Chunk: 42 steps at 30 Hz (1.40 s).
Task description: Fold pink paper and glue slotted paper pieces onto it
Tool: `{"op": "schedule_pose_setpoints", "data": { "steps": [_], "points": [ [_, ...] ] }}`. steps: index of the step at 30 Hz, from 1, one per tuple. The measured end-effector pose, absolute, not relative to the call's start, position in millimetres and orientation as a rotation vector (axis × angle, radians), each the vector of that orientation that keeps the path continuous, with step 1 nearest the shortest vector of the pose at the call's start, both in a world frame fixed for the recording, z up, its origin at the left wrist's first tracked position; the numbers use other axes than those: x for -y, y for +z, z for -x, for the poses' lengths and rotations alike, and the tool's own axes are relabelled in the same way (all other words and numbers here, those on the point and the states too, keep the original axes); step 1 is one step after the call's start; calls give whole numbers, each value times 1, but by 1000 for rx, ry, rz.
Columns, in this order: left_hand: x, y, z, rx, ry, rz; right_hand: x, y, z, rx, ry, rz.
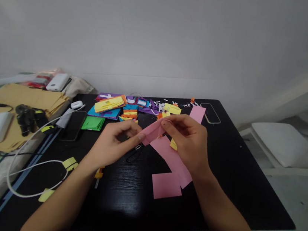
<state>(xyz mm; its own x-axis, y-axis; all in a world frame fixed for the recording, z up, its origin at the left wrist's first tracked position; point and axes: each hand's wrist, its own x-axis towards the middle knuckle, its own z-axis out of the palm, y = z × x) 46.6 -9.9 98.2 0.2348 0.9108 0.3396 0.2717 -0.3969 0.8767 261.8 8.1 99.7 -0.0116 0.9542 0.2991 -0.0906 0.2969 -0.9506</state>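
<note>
Between my two hands, above the black table [126, 179], is a folded piece of pink paper [152, 131]. My left hand [120, 137] pinches its left end between thumb and fingers. At the other end, my right hand [186, 138] grips the paper near its upper edge. Beneath my right hand lie larger pink paper pieces [170, 155], and a smaller pink sheet [166, 185] sits closer to me. A pair of dark scissors [135, 152] rests on the table below the held paper, partly hidden by my left hand.
Folded yellow paper [109, 103], green paper [93, 123] and colourful scraps [155, 106] lie along the back. A phone [73, 125], a white cable [18, 192] and brown envelopes [32, 97] are at left. A phone-shaped case [212, 114] lies back right; a white stool [280, 142] stands beyond.
</note>
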Motion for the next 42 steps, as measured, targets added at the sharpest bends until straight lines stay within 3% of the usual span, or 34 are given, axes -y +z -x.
{"op": "schedule_pose_setpoints", "data": {
  "steps": [8, 22, 42],
  "points": [
    [14, 87, -59, -992, 1399, -1732, -3, 92, -254, 1385, 1232, 828],
    [15, 88, -64, -1075, 1505, -1740, -1, 97, -256, 1460, 1307, 744],
    [14, 84, -55, -1126, 1342, -1849, -2, 88, -253, 1430, 1251, 868]
  ]
}}
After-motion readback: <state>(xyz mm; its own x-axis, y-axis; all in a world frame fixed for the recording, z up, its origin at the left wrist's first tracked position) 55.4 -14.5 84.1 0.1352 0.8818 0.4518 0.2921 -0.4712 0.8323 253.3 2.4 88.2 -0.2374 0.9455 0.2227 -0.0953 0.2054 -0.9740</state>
